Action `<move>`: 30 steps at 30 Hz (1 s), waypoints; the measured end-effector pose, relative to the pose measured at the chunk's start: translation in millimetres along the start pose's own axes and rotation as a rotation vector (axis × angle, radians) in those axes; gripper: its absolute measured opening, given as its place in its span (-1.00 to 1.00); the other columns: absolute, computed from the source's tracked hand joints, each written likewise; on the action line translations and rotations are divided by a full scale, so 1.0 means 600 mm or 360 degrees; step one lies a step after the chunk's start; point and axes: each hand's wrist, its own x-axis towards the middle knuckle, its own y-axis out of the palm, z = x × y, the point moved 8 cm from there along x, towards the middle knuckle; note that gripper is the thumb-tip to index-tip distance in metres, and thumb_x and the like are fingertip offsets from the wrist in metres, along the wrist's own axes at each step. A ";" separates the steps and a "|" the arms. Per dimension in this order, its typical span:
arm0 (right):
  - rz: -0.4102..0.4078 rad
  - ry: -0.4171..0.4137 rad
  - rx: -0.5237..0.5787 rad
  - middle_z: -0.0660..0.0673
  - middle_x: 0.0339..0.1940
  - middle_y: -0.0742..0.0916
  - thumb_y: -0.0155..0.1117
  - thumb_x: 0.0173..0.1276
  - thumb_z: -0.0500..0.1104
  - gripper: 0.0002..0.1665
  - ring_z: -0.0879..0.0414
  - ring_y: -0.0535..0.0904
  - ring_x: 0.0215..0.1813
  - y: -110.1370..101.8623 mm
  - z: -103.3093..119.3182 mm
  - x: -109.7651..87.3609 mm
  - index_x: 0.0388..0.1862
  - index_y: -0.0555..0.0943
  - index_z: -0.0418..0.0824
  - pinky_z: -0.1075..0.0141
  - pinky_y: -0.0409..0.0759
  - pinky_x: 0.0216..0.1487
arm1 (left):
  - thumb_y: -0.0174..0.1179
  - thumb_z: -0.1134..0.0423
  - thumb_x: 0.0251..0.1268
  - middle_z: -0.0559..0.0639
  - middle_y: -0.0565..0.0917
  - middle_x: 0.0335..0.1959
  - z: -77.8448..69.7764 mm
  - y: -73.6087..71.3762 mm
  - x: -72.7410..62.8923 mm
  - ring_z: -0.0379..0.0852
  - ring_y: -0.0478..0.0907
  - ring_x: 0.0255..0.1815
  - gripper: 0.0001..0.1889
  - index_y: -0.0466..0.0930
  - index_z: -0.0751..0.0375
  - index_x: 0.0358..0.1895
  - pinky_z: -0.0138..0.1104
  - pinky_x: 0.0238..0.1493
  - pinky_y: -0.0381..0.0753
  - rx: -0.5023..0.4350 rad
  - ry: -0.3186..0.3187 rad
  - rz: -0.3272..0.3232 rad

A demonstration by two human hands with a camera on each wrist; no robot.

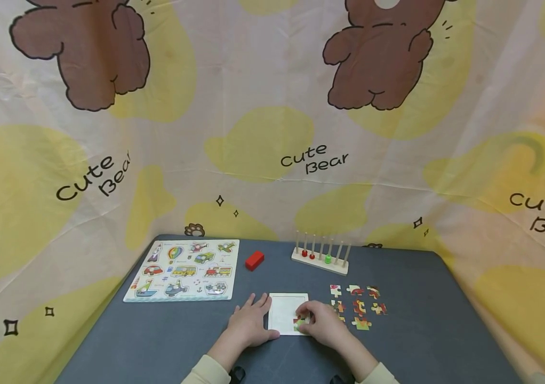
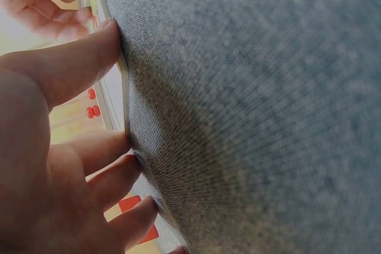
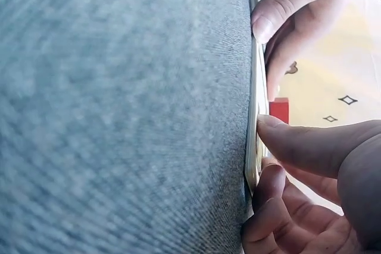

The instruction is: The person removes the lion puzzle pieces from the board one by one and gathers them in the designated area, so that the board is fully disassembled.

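A white square puzzle tray (image 1: 282, 305) lies flat near the front of the dark table. My left hand (image 1: 247, 323) rests at its left side, fingers spread and thumb at the near edge; the left wrist view shows the thumb and fingertips against the tray's rim. In the tray's near right corner sits a green and red jigsaw piece (image 1: 297, 322). The thumb and curled fingers of my right hand (image 1: 326, 325) pinch this piece, hiding part of it. Several loose jigsaw pieces (image 1: 359, 306) lie right of that hand, some partly behind it.
At the back left lies a picture board (image 1: 183, 271) with vehicles. A red block (image 1: 255, 261) sits beside it. Behind the tray stands a white pegged rack (image 1: 319, 261) with red and green beads. A printed cloth (image 1: 258, 144) hangs behind the table.
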 end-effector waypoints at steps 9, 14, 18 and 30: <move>0.0013 0.0008 -0.0011 0.02 -0.34 0.61 0.56 0.15 -0.25 -0.66 0.18 0.44 -0.39 0.000 -0.001 0.004 -0.10 0.68 -0.20 0.37 0.41 -0.39 | 0.45 -0.23 0.06 0.04 0.35 0.54 -0.005 -0.005 -0.002 0.22 0.13 0.60 -0.06 0.35 0.09 0.51 0.33 0.44 0.18 0.0021 0.0020 -0.0038; 0.0007 0.0003 -0.0019 0.02 -0.36 0.61 0.57 0.14 -0.25 -0.72 0.16 0.44 -0.38 0.000 0.000 0.003 -0.18 0.67 -0.10 0.35 0.41 -0.40 | 0.45 -0.22 0.06 0.04 0.35 0.54 -0.006 -0.006 -0.002 0.22 0.13 0.60 -0.06 0.35 0.09 0.51 0.33 0.44 0.18 0.0022 0.0025 -0.0038; -0.0010 0.0013 0.0036 0.06 -0.42 0.64 0.53 0.20 -0.24 -0.75 0.19 0.47 -0.43 0.000 0.000 0.001 -0.18 0.67 -0.08 0.37 0.42 -0.44 | 0.44 -0.22 0.07 0.03 0.35 0.54 -0.007 -0.007 -0.003 0.22 0.13 0.61 -0.06 0.35 0.10 0.51 0.33 0.44 0.19 0.0023 0.0025 -0.0037; -0.0103 -0.0028 0.0204 0.04 -0.47 0.71 0.46 0.30 -0.17 -0.77 0.22 0.47 -0.52 -0.026 0.007 -0.014 -0.12 0.67 -0.21 0.39 0.43 -0.53 | 0.44 -0.23 0.06 0.03 0.35 0.54 -0.004 -0.007 -0.003 0.21 0.13 0.61 -0.07 0.36 0.09 0.50 0.33 0.45 0.17 0.0019 -0.0001 -0.0019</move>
